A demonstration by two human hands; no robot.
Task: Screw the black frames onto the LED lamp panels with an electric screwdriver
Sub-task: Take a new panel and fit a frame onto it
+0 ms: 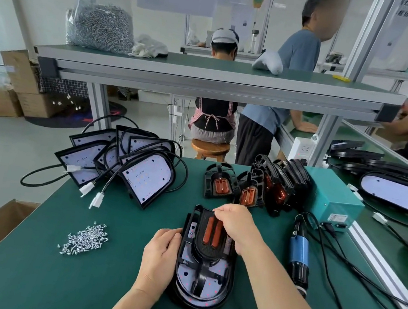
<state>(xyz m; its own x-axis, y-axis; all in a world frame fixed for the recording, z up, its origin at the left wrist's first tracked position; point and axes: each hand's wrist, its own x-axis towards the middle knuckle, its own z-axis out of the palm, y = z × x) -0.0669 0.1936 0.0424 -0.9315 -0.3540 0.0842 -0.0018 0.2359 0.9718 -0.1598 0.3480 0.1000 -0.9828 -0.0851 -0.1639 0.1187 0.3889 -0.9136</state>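
A black frame [205, 256] with an orange insert lies on a white LED lamp panel [206, 300] in front of me on the green table. My left hand [160, 255] holds the left edge of frame and panel. My right hand [236, 227] pinches the frame's far right edge. The blue electric screwdriver [299, 254] lies on the table to the right, untouched. A heap of small silver screws [86, 238] sits to the left.
Several LED panels [142, 174] with black cables are stacked at the far left. Several black frames [269, 187] stand at the far middle beside a teal power box [333, 198]. Cables [354, 269] trail at the right. Other people stand beyond the bench.
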